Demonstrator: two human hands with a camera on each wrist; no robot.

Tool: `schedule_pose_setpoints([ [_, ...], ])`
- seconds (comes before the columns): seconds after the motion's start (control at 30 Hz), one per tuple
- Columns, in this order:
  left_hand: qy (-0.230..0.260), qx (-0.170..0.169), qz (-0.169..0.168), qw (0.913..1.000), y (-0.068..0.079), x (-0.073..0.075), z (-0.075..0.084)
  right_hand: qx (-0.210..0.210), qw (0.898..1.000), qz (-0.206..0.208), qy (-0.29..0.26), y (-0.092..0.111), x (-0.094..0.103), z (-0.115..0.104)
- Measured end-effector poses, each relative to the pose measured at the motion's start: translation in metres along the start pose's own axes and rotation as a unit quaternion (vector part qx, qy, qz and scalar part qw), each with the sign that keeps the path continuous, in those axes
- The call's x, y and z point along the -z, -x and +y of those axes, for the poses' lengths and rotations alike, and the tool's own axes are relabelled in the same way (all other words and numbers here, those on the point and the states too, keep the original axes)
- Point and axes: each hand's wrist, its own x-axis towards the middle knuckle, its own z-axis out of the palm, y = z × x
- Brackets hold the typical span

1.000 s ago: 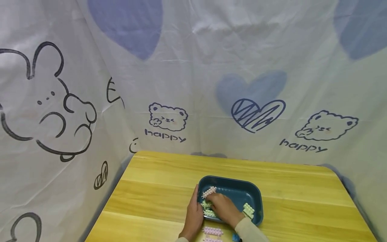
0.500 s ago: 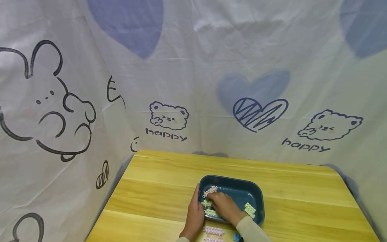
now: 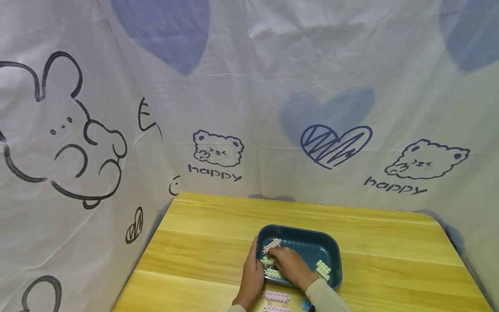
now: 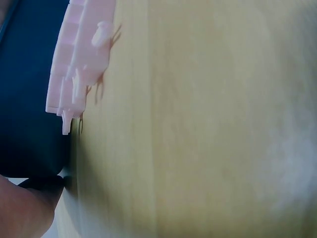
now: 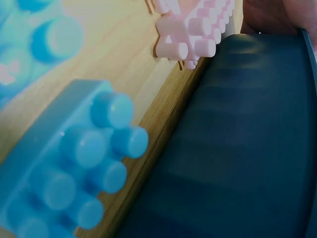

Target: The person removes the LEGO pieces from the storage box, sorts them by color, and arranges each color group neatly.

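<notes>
While left hand point(image 3: 251, 274) lies straight-fingered along tray's point(image 3: 309, 250) left wall, right hand point(image 3: 293, 265) dips inside.
Tray's left end: studded plastic green bricks point(image 3: 273, 273), partly covered; right fingertips hidden, can't tell grip. Tray's near side: blue brick point(image 3: 306, 305), partly hidden.

A plain cream sleeve point(image 3: 328, 297) meets the bare right hand point(image 3: 292, 266); a similar pale cuff point(image 3: 236, 309) edges the bare left hand point(image 3: 251, 277).

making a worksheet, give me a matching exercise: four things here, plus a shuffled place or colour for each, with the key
Things
1 left hand
2 right hand
3 blue bricks
4 tray

Places or colours
A inside the tray
B dark teal
C at the tray's left side
D outside the tray, by the right sleeve

Pairs: 1-C, 2-A, 3-D, 4-B
</notes>
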Motion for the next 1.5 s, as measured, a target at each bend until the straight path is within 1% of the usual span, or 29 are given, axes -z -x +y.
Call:
schedule_pose_setpoints([
  [0.17, -0.005, -0.016, 0.007, 0.9998, -0.001, 0.001, 0.0, -0.002, 1.0, -0.004, -0.005, 0.0, 0.001, 0.001],
  [0.3, -0.006, -0.021, 0.01, 0.9997, -0.001, 0.001, 0.0, -0.002, 1.0, -0.003, -0.009, -0.001, 0.002, 0.001],
  [0.5, 0.002, -0.01, 0.007, 0.9999, 0.0, 0.001, 0.0, -0.011, 1.0, -0.002, -0.016, -0.001, 0.006, 0.001],
  [0.63, 0.002, -0.009, 0.009, 0.9999, 0.0, 0.0, 0.0, -0.017, 1.0, 0.011, -0.013, 0.001, 0.011, 0.002],
  [0.83, 0.003, -0.007, 0.008, 0.9999, 0.001, 0.0, 0.001, -0.008, 1.0, 0.028, -0.002, 0.004, 0.019, 0.0],
  [0.9, 0.002, -0.01, 0.008, 0.9999, 0.001, 0.0, 0.0, -0.012, 0.999, 0.031, 0.0, 0.005, 0.022, -0.001],
  [1.03, 0.007, -0.004, 0.004, 1.0, 0.001, -0.001, -0.002, -0.03, 0.999, 0.03, 0.001, 0.007, 0.027, -0.002],
  [1.13, 0.009, 0.003, -0.002, 1.0, 0.001, -0.001, -0.003, -0.031, 0.999, 0.031, 0.002, 0.009, 0.028, -0.002],
  [1.27, 0.007, 0.0, -0.004, 1.0, 0.001, -0.002, -0.005, -0.024, 0.999, 0.041, 0.005, 0.012, 0.031, -0.004],
  [1.37, 0.006, -0.009, -0.003, 0.9999, 0.0, -0.001, -0.005, -0.02, 0.999, 0.049, 0.007, 0.015, 0.034, -0.005],
  [1.5, 0.002, -0.014, -0.004, 0.9999, -0.002, -0.001, -0.004, -0.033, 0.998, 0.057, 0.006, 0.018, 0.043, -0.007],
])
